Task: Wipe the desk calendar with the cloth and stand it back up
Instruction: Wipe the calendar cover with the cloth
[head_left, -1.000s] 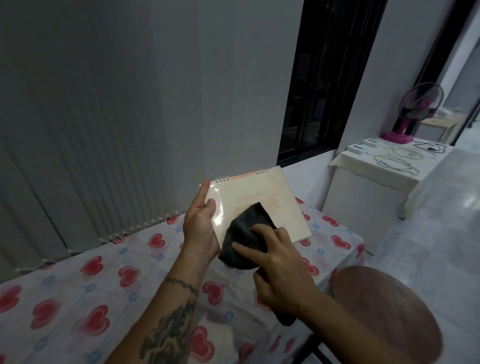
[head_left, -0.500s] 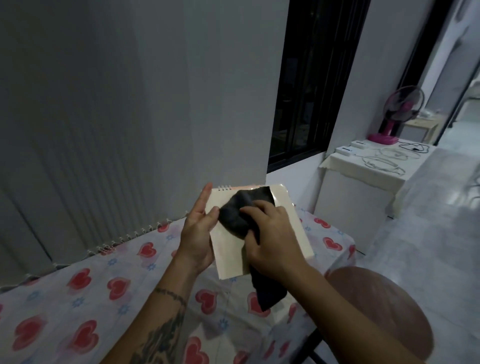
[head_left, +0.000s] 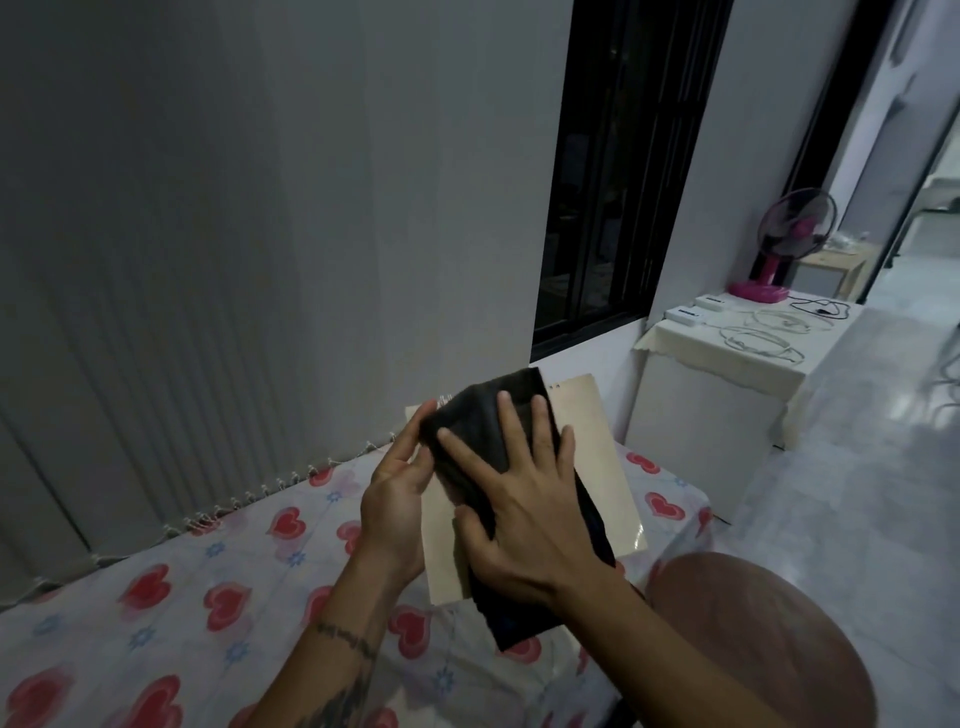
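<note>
At frame centre, the left hand (head_left: 397, 499) grips the desk calendar (head_left: 605, 467) by its edge; the right hand (head_left: 524, 514), fingers spread, presses the dark cloth (head_left: 480, 421) flat against it.

A home room: a heart-print cloth (head_left: 156, 597) covers the surface below the right hand (head_left: 519, 519), with a pink fan (head_left: 784, 244), tiled floor (head_left: 857, 441) and dark window (head_left: 613, 171) beyond it.
</note>
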